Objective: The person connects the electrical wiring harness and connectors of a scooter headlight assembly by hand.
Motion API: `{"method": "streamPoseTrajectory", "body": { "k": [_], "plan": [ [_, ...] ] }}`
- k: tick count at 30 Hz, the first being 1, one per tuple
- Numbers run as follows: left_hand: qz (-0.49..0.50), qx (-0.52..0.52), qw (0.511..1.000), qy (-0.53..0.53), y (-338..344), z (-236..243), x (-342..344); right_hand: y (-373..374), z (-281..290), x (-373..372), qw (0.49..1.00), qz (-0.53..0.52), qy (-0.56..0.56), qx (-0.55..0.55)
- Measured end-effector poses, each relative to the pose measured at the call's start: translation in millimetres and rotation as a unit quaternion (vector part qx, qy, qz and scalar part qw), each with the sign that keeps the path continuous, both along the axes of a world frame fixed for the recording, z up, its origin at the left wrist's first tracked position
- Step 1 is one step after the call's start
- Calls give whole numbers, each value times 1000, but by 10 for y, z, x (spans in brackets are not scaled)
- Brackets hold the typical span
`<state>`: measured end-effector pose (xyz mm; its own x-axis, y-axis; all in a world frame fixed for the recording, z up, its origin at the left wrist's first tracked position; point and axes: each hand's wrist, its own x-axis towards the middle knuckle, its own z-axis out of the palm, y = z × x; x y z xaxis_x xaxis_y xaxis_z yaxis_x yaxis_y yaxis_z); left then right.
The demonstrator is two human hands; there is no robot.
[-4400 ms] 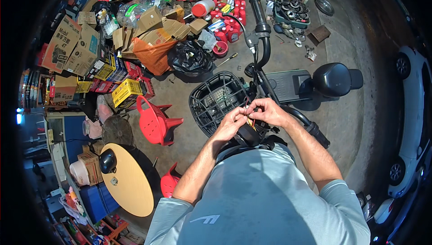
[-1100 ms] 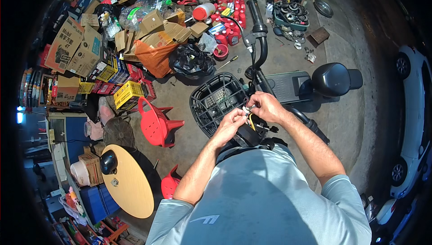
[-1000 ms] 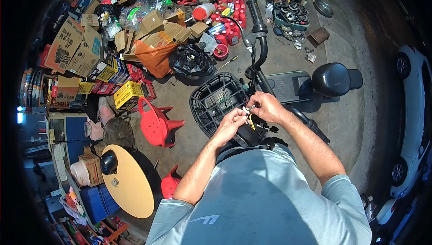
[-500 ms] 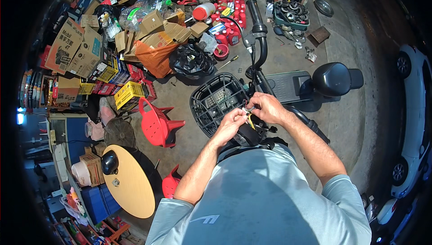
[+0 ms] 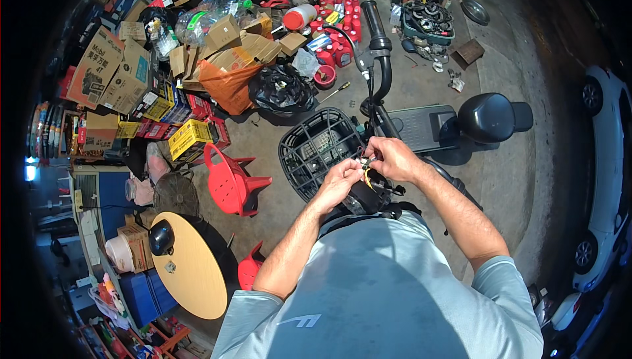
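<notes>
wire bundle [image 5: 368, 180], yellow strand showing plus a small white connector [image 5: 363, 161], sits just off the near right side of the black front basket [image 5: 283, 153], between the two hands. looks very light. strands should be soft and bendy, connector likely stiff hard plastic, small enough to slip from fingertips, thin leads probably easy to strain. best hold: pinch on the connector body or right where wires enter it, not by the loose strand.

left hand [image 5: 340, 180] at the basket's near right edge as seen, thumb and fingertips drawn together on the bundle, back of hand up, fingers pointing away and rightward. right hand [image 5: 392, 159] farther right of the basket, fingers curled in, thumb and index pinched at the connector end, pointing left. fingertips of both hands nearly meet; which exact piece each one grips, can't tell, fingers cover it. both forearms come in from the body side of the basket, elbows bent and spread wide.

black handlebar [image 5: 386, 79] rises beyond and right of the basket; red plastic chair [image 5: 227, 180] stands left of it, well apart.
</notes>
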<state>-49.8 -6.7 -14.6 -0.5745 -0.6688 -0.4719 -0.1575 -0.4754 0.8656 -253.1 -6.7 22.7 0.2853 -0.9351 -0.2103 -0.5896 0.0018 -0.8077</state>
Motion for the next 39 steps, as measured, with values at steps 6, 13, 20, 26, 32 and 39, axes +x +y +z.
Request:
{"method": "streamPoseTrajectory", "body": {
  "k": [6, 13, 20, 26, 32, 39],
  "plan": [
    [2, -11, 1000, 21, 4, -5, -22, -1, -107, -40, 998, 30, 4, -49],
    [3, -18, 999, 26, 13, 21, -44, 21, -73, -29, 997, 43, 24, -60],
    [4, -23, 1000, 21, 19, 15, -53, 34, -62, -22, 997, 43, 32, -58],
    [6, -19, 1000, 16, 20, 21, -62, 43, -72, -26, 996, 46, 43, -66],
    [-2, -25, 1000, 11, 23, 40, -68, 50, -83, -19, 993, 59, 60, -86],
    [-3, -20, 1000, 4, 19, 28, -73, 44, -22, -23, 993, 71, 65, -74]
  ]
}}
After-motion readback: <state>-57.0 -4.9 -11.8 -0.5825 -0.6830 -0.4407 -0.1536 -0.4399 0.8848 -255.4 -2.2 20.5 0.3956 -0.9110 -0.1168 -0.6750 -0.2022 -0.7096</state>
